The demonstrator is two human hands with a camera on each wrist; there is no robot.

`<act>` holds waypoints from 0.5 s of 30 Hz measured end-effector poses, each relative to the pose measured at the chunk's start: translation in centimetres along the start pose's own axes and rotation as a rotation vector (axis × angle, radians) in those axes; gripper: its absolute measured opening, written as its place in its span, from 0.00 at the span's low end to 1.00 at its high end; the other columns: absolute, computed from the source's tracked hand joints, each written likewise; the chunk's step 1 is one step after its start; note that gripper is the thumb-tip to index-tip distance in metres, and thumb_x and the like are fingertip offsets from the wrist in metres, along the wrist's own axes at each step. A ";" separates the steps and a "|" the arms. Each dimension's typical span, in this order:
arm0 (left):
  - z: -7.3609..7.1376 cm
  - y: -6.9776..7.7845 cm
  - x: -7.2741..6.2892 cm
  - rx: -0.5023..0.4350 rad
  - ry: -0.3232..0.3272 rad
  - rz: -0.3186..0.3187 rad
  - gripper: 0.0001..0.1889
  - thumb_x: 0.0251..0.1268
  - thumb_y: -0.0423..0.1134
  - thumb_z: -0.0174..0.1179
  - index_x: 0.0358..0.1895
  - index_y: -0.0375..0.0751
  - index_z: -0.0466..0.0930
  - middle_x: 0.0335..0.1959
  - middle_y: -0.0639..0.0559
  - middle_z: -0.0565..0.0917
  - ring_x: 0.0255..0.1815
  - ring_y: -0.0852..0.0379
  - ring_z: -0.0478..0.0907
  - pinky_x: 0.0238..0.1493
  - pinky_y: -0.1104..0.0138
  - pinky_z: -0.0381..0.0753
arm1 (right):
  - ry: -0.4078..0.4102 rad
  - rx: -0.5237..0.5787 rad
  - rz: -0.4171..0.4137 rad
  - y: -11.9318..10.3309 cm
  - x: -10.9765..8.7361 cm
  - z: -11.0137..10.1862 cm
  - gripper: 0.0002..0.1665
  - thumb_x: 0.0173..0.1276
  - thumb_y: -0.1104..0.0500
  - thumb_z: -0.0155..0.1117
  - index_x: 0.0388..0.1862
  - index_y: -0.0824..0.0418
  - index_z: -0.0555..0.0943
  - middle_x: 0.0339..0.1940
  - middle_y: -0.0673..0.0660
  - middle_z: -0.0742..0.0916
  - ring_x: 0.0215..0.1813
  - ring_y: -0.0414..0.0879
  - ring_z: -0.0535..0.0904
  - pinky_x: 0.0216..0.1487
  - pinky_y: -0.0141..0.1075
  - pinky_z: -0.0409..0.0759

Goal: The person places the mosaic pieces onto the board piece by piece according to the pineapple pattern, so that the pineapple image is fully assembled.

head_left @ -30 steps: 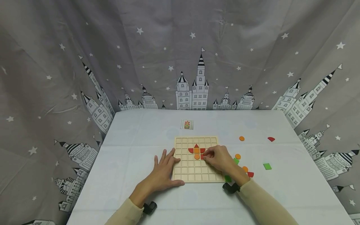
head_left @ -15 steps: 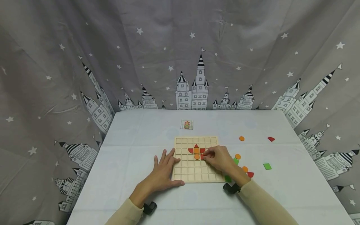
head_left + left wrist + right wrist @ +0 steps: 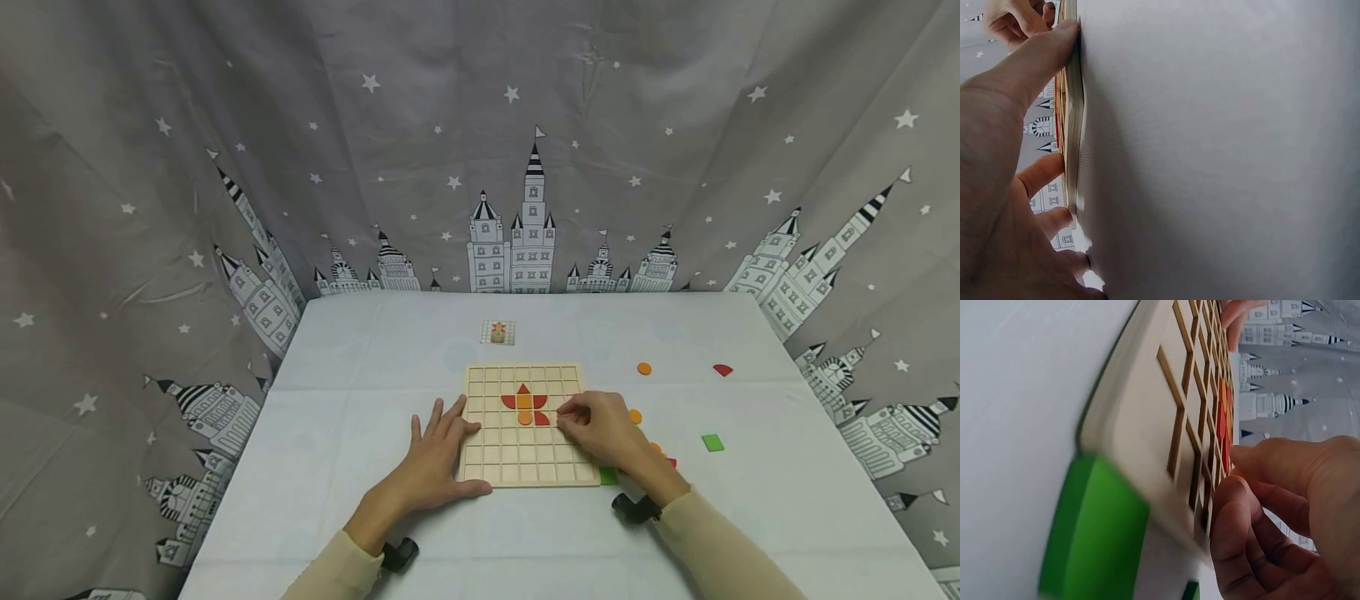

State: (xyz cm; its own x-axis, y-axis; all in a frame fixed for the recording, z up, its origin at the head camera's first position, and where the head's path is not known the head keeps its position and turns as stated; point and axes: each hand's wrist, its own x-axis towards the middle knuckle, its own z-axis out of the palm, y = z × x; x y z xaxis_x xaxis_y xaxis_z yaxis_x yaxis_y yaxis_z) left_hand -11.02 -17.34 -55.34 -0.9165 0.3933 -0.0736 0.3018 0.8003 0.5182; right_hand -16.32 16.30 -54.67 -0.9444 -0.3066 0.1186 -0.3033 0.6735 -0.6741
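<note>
Here, hands [image 3: 437, 461] [image 3: 602, 427] at board [image 3: 511, 456], red pieces [image 3: 541, 419]

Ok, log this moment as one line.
left hand: touching board; right hand: beside board's lowest red piece, nothing visibly held; card: beyond board

This looks like a curtained-off booth; the building around it is hidden. Beyond and to either side of the left grip [image 3: 435, 462] and right grip [image 3: 602, 427] hangs a grey curtain [image 3: 420, 150] printed with white castles [image 3: 534, 242] and stars [image 3: 512, 94], and beneath both grips spreads a white-covered counter [image 3: 360, 358].
</note>
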 end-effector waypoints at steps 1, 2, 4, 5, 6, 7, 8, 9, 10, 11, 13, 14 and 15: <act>0.0 0.0 0.0 -0.001 0.000 0.000 0.52 0.62 0.69 0.85 0.80 0.41 0.75 1.00 0.36 0.52 0.99 0.19 0.43 0.87 0.11 0.39 | 0.001 -0.004 0.003 0.2 -0.2 -0.2 0.03 0.75 0.62 0.82 0.45 0.58 0.97 0.34 0.46 0.93 0.35 0.34 0.83 0.40 0.28 0.84; 0.0 0.0 0.0 -0.001 0.000 0.000 0.52 0.62 0.69 0.85 0.80 0.41 0.75 1.00 0.36 0.52 0.99 0.19 0.43 0.87 0.11 0.39 | 0.003 -0.009 0.005 0.4 -0.4 -0.4 0.03 0.75 0.62 0.82 0.46 0.58 0.97 0.35 0.45 0.93 0.35 0.34 0.82 0.40 0.28 0.84; 0.0 0.0 0.0 -0.003 0.001 0.000 0.52 0.62 0.69 0.85 0.80 0.41 0.75 1.00 0.36 0.52 0.99 0.19 0.43 0.87 0.11 0.39 | 0.008 -0.017 0.005 0.8 -0.8 -0.9 0.04 0.75 0.62 0.82 0.46 0.57 0.97 0.35 0.45 0.92 0.36 0.34 0.82 0.40 0.28 0.84; 0.0 0.0 0.0 -0.004 0.001 0.001 0.52 0.62 0.69 0.85 0.80 0.41 0.75 1.00 0.36 0.52 0.99 0.19 0.43 0.87 0.11 0.39 | 0.011 -0.023 0.002 1.0 -1.0 -1.1 0.05 0.75 0.62 0.82 0.47 0.57 0.97 0.35 0.45 0.92 0.36 0.34 0.81 0.40 0.29 0.84; -0.1 0.1 0.0 -0.003 0.001 0.001 0.52 0.62 0.69 0.85 0.80 0.41 0.75 1.00 0.36 0.52 0.99 0.19 0.43 0.87 0.11 0.39 | 0.013 -0.029 0.003 1.2 -1.3 -1.4 0.05 0.75 0.62 0.82 0.47 0.57 0.97 0.35 0.45 0.92 0.36 0.34 0.81 0.40 0.29 0.83; -0.1 0.1 0.0 -0.003 0.000 0.001 0.52 0.62 0.69 0.85 0.80 0.41 0.75 1.00 0.36 0.52 0.99 0.19 0.43 0.87 0.11 0.39 | 0.015 -0.036 0.001 1.4 -1.5 -1.6 0.05 0.75 0.62 0.83 0.47 0.57 0.97 0.36 0.45 0.92 0.36 0.34 0.81 0.40 0.29 0.83; -0.1 0.1 0.0 -0.002 0.000 0.001 0.52 0.62 0.69 0.84 0.80 0.41 0.75 1.00 0.36 0.52 0.99 0.19 0.43 0.87 0.11 0.39 | 0.016 -0.042 0.003 1.6 -1.8 -1.9 0.06 0.75 0.62 0.83 0.48 0.57 0.97 0.36 0.45 0.92 0.36 0.34 0.81 0.40 0.29 0.82; -0.1 0.1 0.0 -0.002 0.001 0.002 0.52 0.62 0.69 0.84 0.80 0.41 0.75 1.00 0.36 0.52 0.99 0.19 0.43 0.87 0.11 0.39 | 0.015 -0.049 0.005 1.8 -2.0 -2.2 0.06 0.74 0.62 0.84 0.48 0.57 0.96 0.36 0.45 0.92 0.36 0.34 0.80 0.40 0.29 0.82; -0.1 0.1 -0.1 -0.002 0.001 0.002 0.52 0.62 0.69 0.84 0.80 0.41 0.75 1.00 0.36 0.52 0.99 0.19 0.43 0.87 0.11 0.39 | 0.012 -0.054 0.008 2.0 -2.3 -2.5 0.07 0.74 0.61 0.84 0.48 0.57 0.96 0.37 0.45 0.92 0.36 0.34 0.80 0.39 0.29 0.82; -0.1 0.1 -0.1 -0.001 0.000 0.002 0.52 0.62 0.69 0.84 0.80 0.41 0.75 1.00 0.36 0.52 0.99 0.19 0.43 0.87 0.11 0.39 | 0.007 -0.059 0.010 2.2 -2.5 -2.8 0.07 0.74 0.61 0.85 0.49 0.57 0.96 0.37 0.45 0.92 0.36 0.35 0.80 0.39 0.29 0.81; -0.1 0.2 -0.1 -0.002 -0.001 0.000 0.52 0.62 0.68 0.85 0.80 0.41 0.75 1.00 0.36 0.52 0.99 0.19 0.43 0.87 0.11 0.38 | -0.004 -0.071 0.023 2.6 -3.1 -3.4 0.09 0.74 0.60 0.85 0.50 0.56 0.96 0.38 0.45 0.92 0.36 0.35 0.79 0.38 0.29 0.80; -0.1 0.2 -0.1 -0.002 -0.001 0.000 0.52 0.62 0.68 0.85 0.80 0.41 0.75 1.00 0.36 0.52 0.99 0.19 0.43 0.87 0.11 0.38 | -0.009 -0.075 0.029 2.8 -3.3 -3.7 0.09 0.74 0.59 0.86 0.51 0.56 0.96 0.39 0.45 0.92 0.36 0.35 0.78 0.37 0.29 0.79; -0.1 0.2 -0.1 -0.003 -0.001 -0.001 0.52 0.62 0.68 0.85 0.80 0.41 0.75 1.00 0.36 0.52 0.99 0.19 0.43 0.87 0.11 0.38 | -0.015 -0.078 0.026 3.1 -3.6 -4.0 0.10 0.74 0.59 0.86 0.51 0.56 0.96 0.39 0.45 0.92 0.35 0.35 0.77 0.37 0.29 0.79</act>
State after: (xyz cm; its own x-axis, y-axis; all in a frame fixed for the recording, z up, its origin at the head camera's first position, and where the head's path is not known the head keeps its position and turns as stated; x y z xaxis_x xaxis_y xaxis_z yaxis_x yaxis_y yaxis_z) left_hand -10.92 -17.27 -55.17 -0.9163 0.3934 -0.0750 0.3006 0.7993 0.5204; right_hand -14.35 22.16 -54.24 -0.9503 -0.2978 0.0904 -0.2881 0.7319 -0.6176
